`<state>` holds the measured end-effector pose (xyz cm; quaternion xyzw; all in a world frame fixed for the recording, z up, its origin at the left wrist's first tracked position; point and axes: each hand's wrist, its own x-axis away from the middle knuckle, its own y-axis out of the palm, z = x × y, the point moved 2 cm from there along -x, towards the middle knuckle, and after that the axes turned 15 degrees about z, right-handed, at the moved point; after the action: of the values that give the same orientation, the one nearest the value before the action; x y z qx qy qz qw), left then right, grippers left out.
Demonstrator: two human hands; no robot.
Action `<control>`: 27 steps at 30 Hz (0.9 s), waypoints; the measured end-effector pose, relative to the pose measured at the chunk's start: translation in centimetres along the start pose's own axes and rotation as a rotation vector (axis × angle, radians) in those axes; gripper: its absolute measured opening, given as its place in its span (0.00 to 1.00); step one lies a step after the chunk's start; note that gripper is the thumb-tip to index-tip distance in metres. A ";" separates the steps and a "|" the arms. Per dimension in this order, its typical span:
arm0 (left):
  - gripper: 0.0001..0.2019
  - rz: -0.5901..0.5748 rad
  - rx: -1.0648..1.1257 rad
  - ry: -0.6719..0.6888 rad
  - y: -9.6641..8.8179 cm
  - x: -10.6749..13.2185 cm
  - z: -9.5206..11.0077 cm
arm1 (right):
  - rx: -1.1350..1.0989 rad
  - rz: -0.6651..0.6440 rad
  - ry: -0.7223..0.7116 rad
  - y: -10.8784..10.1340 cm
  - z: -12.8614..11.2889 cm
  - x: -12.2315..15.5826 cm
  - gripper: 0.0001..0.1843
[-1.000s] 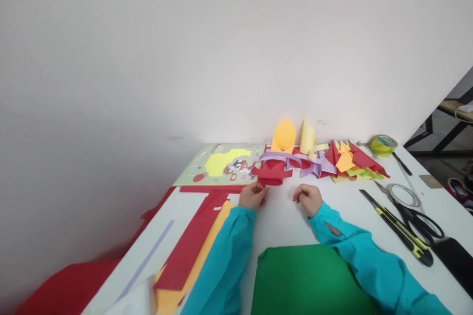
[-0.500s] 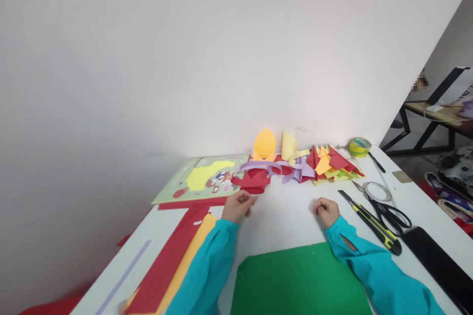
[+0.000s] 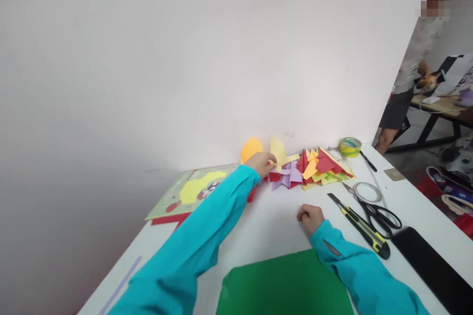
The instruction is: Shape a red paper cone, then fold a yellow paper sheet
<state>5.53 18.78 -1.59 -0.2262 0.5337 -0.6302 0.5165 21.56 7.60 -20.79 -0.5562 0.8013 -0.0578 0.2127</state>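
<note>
I am holding my left grip [image 3: 263,163] at the pale yellow paper [image 3: 278,146] by the wall [image 3: 221,59], its closure undeterminable, while my right grip [image 3: 310,218] is sitting curled closed near the cutter [image 3: 359,225].

My long cloth sleeves [image 3: 199,241] are plain turquoise; the curled paper piece [image 3: 278,151] is pale yellow, the rounded paper piece [image 3: 251,148] orange, the pointed paper shape [image 3: 291,174] lilac; the folded paper pile [image 3: 327,161] mixes red, orange and yellow-green; the smooth flat sheet [image 3: 284,285] before me is solid green; the printed rectangular board [image 3: 170,197] is pale green with bright yellow and red patches; my slim utility knife [image 3: 364,230] is black and yellow; the tabletop [image 3: 268,229] is white.
</note>
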 end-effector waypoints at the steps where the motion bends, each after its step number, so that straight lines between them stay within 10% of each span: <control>1: 0.08 -0.005 -0.038 0.001 0.7 -1.7 -0.1 | 0.006 -0.005 0.000 0.0 -0.1 0.0 0.17; 13: 0.16 -0.073 -0.076 -0.100 7.4 -8.5 -2.9 | 0.076 -0.048 0.011 -0.3 -0.8 -0.3 0.19; 21: 0.12 -0.087 0.203 -0.232 3.0 -8.0 -4.3 | 0.064 -0.059 0.012 -0.2 -0.7 -0.4 0.18; 27: 0.09 -0.284 0.558 -0.290 -0.5 -2.7 -4.6 | 0.012 -0.067 0.010 -0.3 -0.9 -0.2 0.16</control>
<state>2.45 23.20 -1.94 -0.2355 0.2249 -0.7787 0.5362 21.51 7.60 -19.84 -0.5812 0.7829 -0.0727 0.2099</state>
